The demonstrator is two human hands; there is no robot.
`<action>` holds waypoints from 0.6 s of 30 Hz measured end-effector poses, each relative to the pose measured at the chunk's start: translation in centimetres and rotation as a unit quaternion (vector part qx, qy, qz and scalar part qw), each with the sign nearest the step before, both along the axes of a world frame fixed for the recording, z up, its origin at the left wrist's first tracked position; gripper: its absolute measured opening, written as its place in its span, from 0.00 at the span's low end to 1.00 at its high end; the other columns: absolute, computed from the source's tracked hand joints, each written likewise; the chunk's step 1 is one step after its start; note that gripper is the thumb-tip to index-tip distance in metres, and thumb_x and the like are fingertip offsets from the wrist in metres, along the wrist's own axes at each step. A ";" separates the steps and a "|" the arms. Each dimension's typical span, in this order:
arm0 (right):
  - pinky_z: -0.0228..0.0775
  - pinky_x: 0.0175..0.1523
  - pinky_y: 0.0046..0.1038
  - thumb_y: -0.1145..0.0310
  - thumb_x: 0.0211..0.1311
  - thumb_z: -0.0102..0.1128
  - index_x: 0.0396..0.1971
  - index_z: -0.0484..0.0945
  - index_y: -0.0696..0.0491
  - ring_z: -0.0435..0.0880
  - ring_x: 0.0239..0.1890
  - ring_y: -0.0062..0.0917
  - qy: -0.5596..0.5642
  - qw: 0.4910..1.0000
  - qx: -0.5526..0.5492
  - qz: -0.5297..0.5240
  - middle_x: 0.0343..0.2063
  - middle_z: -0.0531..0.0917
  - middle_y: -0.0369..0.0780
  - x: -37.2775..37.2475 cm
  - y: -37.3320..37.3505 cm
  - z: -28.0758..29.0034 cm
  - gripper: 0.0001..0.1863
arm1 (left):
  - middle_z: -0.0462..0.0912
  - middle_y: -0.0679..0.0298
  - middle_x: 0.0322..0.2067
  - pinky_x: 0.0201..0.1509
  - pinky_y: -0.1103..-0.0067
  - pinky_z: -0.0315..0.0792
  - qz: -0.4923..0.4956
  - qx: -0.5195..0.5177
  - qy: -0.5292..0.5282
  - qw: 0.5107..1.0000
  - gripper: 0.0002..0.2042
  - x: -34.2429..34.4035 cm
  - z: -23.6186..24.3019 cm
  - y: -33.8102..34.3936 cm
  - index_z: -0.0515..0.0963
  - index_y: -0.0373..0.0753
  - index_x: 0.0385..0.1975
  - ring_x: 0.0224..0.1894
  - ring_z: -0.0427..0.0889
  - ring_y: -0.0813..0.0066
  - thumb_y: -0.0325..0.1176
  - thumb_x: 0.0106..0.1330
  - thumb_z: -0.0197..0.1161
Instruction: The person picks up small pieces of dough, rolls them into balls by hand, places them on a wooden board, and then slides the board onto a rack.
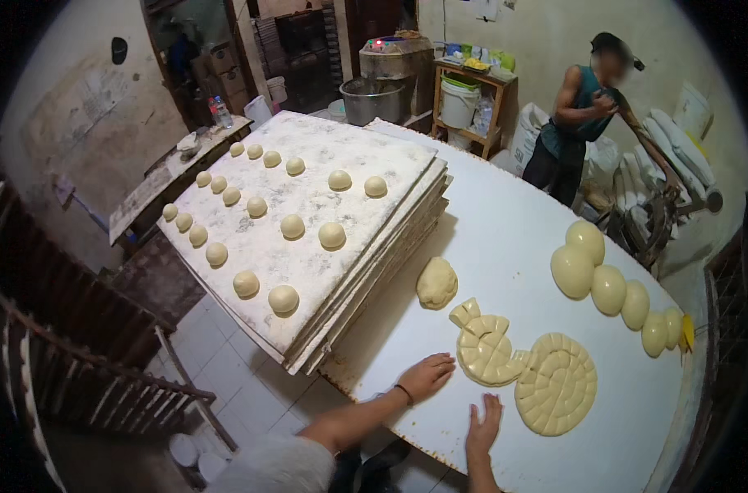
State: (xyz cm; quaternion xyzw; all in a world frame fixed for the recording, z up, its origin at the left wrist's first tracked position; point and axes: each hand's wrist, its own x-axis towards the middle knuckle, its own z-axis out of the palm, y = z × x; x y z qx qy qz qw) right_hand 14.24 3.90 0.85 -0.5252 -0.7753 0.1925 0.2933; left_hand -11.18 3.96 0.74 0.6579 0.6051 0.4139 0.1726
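Observation:
My left hand (430, 376) rests low over the white table, palm down, its fingers stretched toward the cut dough; no dough shows in it. To its right, my right hand (483, 427) is open near the table's front edge, thumb apart from the fingers. Just beyond them lies a smaller round of dough (482, 349) cut into chunks, partly eaten away at its edge. Beside it sits a larger dough disc (556, 384), scored into many pieces in rings. A rough lump of dough (437, 283) stands farther back.
A stack of floured boards (308, 189) at the left bears several dough balls (283, 299). Smooth large dough pieces (609, 289) line the table's right side, near a yellow scraper (687, 333). Behind stand a mixer bowl (372, 105), a wooden shelf (476, 78) and another person (584, 123).

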 end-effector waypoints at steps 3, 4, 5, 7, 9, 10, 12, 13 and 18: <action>0.62 0.76 0.47 0.74 0.68 0.70 0.59 0.80 0.58 0.75 0.68 0.50 0.075 0.990 -0.110 0.037 0.59 0.82 0.50 3.4 -5.5 -2.3 0.21 | 0.85 0.53 0.56 0.70 0.65 0.75 -0.109 0.039 0.006 0.993 0.11 1.0 -0.8 -6.0 0.84 0.34 0.49 0.64 0.81 0.54 0.33 0.75 0.66; 0.63 0.76 0.46 0.75 0.67 0.70 0.59 0.80 0.58 0.75 0.68 0.49 0.101 0.986 -0.131 0.023 0.58 0.82 0.50 5.2 -5.6 -3.3 0.21 | 0.85 0.53 0.56 0.70 0.64 0.76 -0.134 0.016 0.020 0.991 0.10 -1.5 -1.4 -7.6 0.84 0.34 0.49 0.64 0.81 0.55 0.33 0.75 0.67; 0.63 0.76 0.46 0.75 0.66 0.71 0.60 0.79 0.59 0.75 0.67 0.49 0.125 0.981 -0.145 0.005 0.58 0.82 0.49 7.3 -5.3 -4.2 0.22 | 0.85 0.53 0.56 0.70 0.64 0.76 -0.163 -0.001 0.037 0.986 0.10 -4.1 -2.3 -7.9 0.84 0.34 0.48 0.64 0.81 0.55 0.33 0.74 0.67; 0.63 0.76 0.46 0.76 0.65 0.71 0.59 0.79 0.60 0.74 0.69 0.48 0.086 0.990 -0.107 -0.038 0.60 0.81 0.51 4.8 -3.5 -0.4 0.23 | 0.84 0.52 0.55 0.70 0.65 0.76 -0.145 -0.061 0.041 0.987 0.09 -5.8 -1.4 -7.5 0.83 0.35 0.46 0.64 0.80 0.55 0.34 0.74 0.67; 0.63 0.76 0.46 0.76 0.65 0.72 0.59 0.79 0.60 0.73 0.70 0.49 0.026 0.999 -0.029 -0.005 0.61 0.81 0.51 1.3 -0.6 0.1 0.23 | 0.84 0.51 0.55 0.69 0.66 0.76 -0.003 -0.029 0.009 1.000 0.11 -1.2 0.0 -1.7 0.83 0.34 0.50 0.64 0.80 0.53 0.33 0.75 0.66; 0.63 0.76 0.46 0.76 0.65 0.72 0.59 0.79 0.60 0.73 0.70 0.49 -0.001 1.000 0.011 0.010 0.61 0.81 0.51 0.0 -0.1 -0.3 0.23 | 0.84 0.50 0.55 0.68 0.66 0.76 0.059 0.020 0.011 0.998 0.11 0.6 -0.8 0.2 0.83 0.33 0.51 0.63 0.80 0.52 0.32 0.75 0.65; 0.63 0.75 0.46 0.73 0.66 0.72 0.57 0.80 0.60 0.74 0.70 0.50 -0.004 0.999 -0.011 0.053 0.59 0.83 0.51 2.2 -3.0 -2.9 0.21 | 0.84 0.51 0.55 0.69 0.65 0.75 -0.065 0.039 0.017 0.997 0.12 2.4 -2.2 -3.1 0.83 0.34 0.51 0.62 0.81 0.52 0.34 0.76 0.65; 0.64 0.75 0.47 0.73 0.66 0.71 0.56 0.80 0.60 0.74 0.69 0.50 0.005 0.997 -0.035 0.064 0.57 0.83 0.52 5.0 -4.4 -4.1 0.20 | 0.84 0.52 0.54 0.69 0.64 0.75 -0.123 0.044 0.023 0.991 0.12 2.1 -2.3 -5.0 0.84 0.34 0.51 0.61 0.82 0.53 0.35 0.77 0.65; 0.66 0.73 0.47 0.72 0.68 0.68 0.52 0.81 0.61 0.75 0.67 0.50 0.022 0.998 -0.053 -0.003 0.56 0.82 0.53 2.9 -0.9 -0.5 0.15 | 0.84 0.52 0.52 0.67 0.63 0.76 -0.065 -0.029 0.035 0.997 0.10 -3.1 0.1 -4.0 0.82 0.34 0.49 0.59 0.81 0.52 0.34 0.77 0.64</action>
